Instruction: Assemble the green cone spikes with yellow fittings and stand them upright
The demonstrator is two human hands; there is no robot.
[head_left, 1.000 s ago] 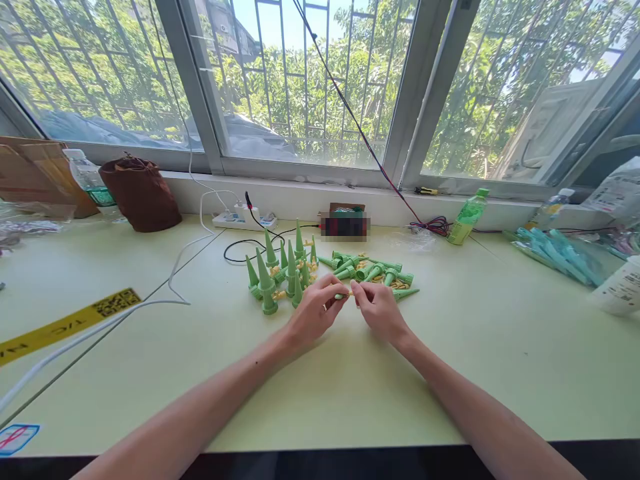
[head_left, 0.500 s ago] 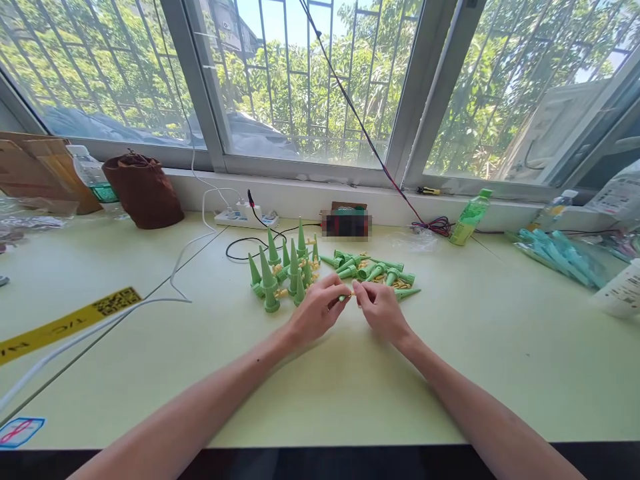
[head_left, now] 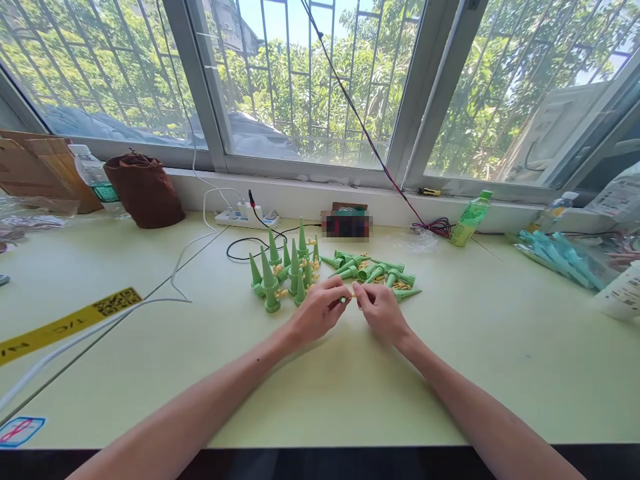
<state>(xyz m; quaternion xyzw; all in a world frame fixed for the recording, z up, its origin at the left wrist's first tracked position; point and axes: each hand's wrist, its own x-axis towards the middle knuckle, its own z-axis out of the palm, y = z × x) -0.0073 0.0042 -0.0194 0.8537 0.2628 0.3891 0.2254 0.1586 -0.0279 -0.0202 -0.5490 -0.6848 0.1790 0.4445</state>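
Observation:
My left hand (head_left: 316, 310) is closed around a green cone-shaped piece (head_left: 343, 298), of which only the end shows. My right hand (head_left: 381, 309) pinches a small yellow part (head_left: 353, 295) against that end. Both hands meet low over the pale green table (head_left: 350, 373). Just behind my left hand several green cones (head_left: 273, 277) stand upright. Behind my right hand lies a loose pile of green cones (head_left: 373, 271) mixed with small yellow parts.
A white power strip (head_left: 246, 217) with black and white cables lies by the window sill. A brown bag (head_left: 143, 190) and a water bottle (head_left: 95, 179) stand at back left, a green bottle (head_left: 470, 217) at back right. Turquoise packets (head_left: 555, 257) lie far right. Yellow tape (head_left: 65, 325) marks the table.
Both hands stay joined on the green piece with only slight finger movement. The view has shifted a little.

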